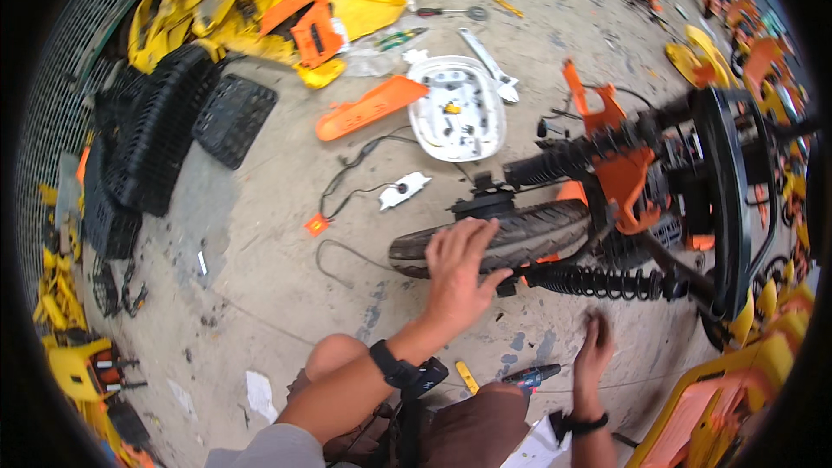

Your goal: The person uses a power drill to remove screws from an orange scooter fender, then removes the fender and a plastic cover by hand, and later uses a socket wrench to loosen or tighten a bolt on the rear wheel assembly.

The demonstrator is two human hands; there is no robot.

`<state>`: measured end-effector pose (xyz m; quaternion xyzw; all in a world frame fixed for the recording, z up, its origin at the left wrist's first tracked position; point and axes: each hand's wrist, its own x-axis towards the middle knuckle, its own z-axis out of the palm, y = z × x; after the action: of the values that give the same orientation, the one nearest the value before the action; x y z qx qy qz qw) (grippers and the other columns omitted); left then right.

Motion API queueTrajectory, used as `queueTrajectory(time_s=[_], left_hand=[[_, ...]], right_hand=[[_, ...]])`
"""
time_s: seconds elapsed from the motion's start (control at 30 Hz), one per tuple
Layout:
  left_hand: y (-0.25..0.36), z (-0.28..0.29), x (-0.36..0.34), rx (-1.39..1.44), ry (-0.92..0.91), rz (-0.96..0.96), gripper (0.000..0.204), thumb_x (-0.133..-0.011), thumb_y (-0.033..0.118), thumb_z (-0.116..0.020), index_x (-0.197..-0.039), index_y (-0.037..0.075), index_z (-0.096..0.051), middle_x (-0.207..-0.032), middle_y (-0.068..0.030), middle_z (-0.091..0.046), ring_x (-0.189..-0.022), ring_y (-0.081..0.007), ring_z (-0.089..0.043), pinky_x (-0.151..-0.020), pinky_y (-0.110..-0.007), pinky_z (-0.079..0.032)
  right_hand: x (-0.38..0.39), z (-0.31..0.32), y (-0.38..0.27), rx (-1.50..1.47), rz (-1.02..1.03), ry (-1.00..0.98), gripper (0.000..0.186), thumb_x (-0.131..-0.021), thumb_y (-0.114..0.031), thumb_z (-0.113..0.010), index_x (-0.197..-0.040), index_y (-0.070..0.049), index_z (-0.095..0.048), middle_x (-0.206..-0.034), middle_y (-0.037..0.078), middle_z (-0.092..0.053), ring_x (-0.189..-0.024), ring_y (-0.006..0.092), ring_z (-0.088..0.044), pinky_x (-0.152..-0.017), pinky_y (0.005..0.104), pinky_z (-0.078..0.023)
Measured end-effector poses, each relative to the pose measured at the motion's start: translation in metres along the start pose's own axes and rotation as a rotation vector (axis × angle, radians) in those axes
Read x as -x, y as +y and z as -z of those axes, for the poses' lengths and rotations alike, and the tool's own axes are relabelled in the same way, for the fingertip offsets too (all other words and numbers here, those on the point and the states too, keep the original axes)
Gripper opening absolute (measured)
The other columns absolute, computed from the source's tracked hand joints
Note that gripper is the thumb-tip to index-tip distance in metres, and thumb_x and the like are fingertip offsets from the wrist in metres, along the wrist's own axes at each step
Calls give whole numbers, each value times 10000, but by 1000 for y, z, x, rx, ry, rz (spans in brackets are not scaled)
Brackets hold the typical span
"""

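fingers loosely parted, thumb angled out, nothing gripped: a left hand [459, 273] resting on the left end of a black tyre [542, 227]. on the tyre's near side, toward its right end and well clear of the rubber, a blurred right hand [594, 351] with fingers drawn together, any hold impossible to tell. left hand the nearer of the two, with most of the tyre stretching off to its right; long axis running left to right, rising slightly toward the far side. along the tyre's near and far flanks, black coil springs [598, 281]; past its right end, a black frame [732, 208] and orange panels [626, 191]. below the tyre and all around, a stained concrete floor [260, 251]. beyond the tyre, a white tray [454, 156] with small parts [452, 109] inside. on the tyre's near side, a power tool [533, 375]. far left of the tyre, ribbed black plastic [165, 139] and a mesh barrier [52, 121]; beyond, heaped yellow panels [217, 0].
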<state>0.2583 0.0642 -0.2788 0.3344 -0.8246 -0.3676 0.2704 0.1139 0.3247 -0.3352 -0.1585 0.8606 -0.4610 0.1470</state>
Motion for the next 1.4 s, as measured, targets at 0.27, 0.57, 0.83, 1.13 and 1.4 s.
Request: queueTrajectory(time_s=[0.27, 0.57, 0.83, 1.13, 1.4], left_hand=[[28, 55, 0, 69, -208, 227, 602, -769, 113, -625, -1299, 19, -355, -1342, -184, -359, -1269, -298, -325, -1032, -438, -252], [98, 451, 14, 1040, 334, 1267, 179, -874, 221, -523, -816, 53, -521, -713, -75, -551, -686, -233, -579, -733, -399, -484], [34, 729, 44, 829, 679, 1053, 510, -805, -69, -372, -1297, 57, -331, -1124, -224, -498, -1009, -337, -548, -827, -417, -481], [-199, 818, -23, 906, 655, 1502, 274, -867, 124, -497, -1136, 80, -468, -1095, -168, -542, -867, -342, -590, -711, -435, -518], [-178, 817, -265, 704, 118, 1342, 267, -844, 51, -464, -1109, 20, -463, -929, -194, -598, -784, -325, -631, -677, -433, -543]], right_hand=[[55, 61, -318, -11, 424, -45, 372, -910, -58, -382, -1269, 35, -376, -1179, 217, -510, -1023, 281, -542, -893, 390, -421], [30, 122, -357, -243, -150, -51, 304, -913, -133, -454, -1170, 23, -500, -994, 143, -598, -784, 182, -600, -694, 293, -496], [31, 47, -406, -182, -387, -69, 312, -787, -48, -554, -1096, -8, -557, -974, 126, -603, -652, 191, -614, -588, 285, -514], [79, -63, -466, -380, -971, 134, 379, -758, -11, -434, -1127, -16, -522, -918, 136, -611, -637, 211, -604, -527, 300, -515], [127, -133, -424, 89, -745, 155, 357, -806, -34, -370, -1119, -6, -540, -829, 155, -636, -543, 196, -575, -508, 258, -479]])
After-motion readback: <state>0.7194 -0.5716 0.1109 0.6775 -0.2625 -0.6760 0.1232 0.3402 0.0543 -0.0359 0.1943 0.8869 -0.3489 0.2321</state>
